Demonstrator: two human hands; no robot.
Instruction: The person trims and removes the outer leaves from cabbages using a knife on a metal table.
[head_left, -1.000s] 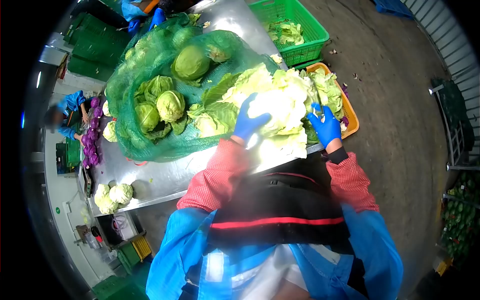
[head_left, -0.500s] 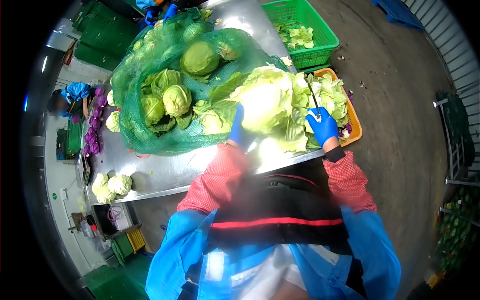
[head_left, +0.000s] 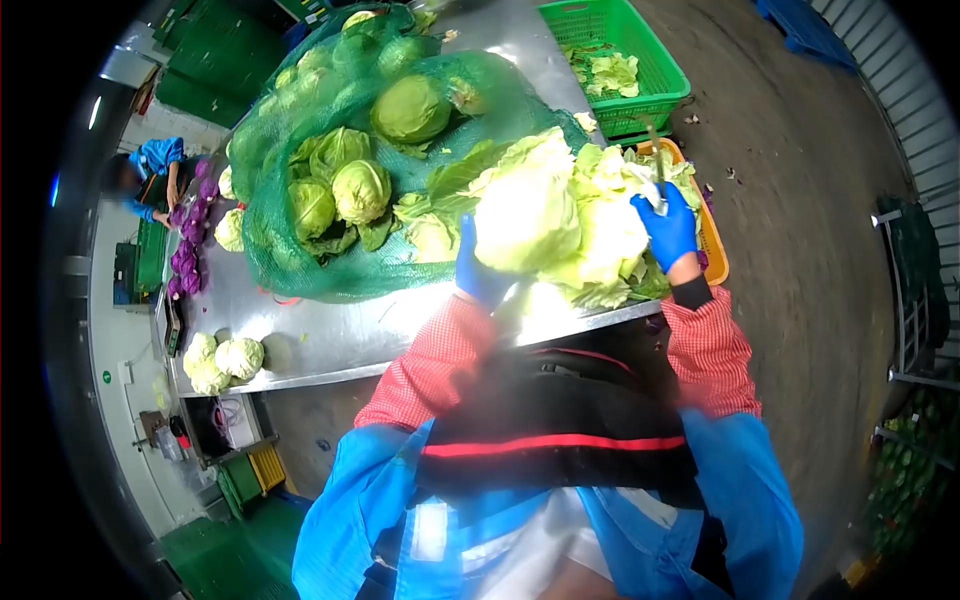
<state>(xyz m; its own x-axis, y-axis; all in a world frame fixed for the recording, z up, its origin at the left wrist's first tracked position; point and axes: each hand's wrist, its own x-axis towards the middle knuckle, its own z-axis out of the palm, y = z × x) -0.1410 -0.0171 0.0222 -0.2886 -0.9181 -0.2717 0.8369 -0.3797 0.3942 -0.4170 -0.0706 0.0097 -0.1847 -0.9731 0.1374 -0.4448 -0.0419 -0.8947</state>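
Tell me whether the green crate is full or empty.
Nearly empty: the green crate holds only some loose leaves, with bare green plastic showing around them.

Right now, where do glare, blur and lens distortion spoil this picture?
In the head view, glare bleaches the cabbage by the left hand and patches of the steel table; haze softens the black apron; distortion bows the ribbed wall.
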